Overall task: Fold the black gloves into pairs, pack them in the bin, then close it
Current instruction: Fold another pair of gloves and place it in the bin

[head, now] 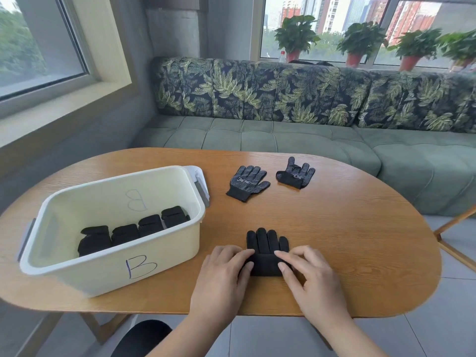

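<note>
A stacked black glove pair (266, 242) lies on the wooden table (347, 240) near its front edge, fingers pointing away, with the cuff end folded up over the palm. My left hand (224, 276) pinches the left end of that fold. My right hand (309, 276) pinches the right end. Two loose black dotted gloves lie farther back, one (247, 182) flat and another (296, 173) crumpled. The cream bin (144, 261) marked "B" stands open at the left and holds several folded black pairs (134, 233).
The bin's lid (201, 182) sticks out behind the bin's right end. A green sofa (283, 137) runs along the far side of the table, with potted plants (296, 37) on the windowsill above it. A black stool (144, 338) shows below the table's front edge.
</note>
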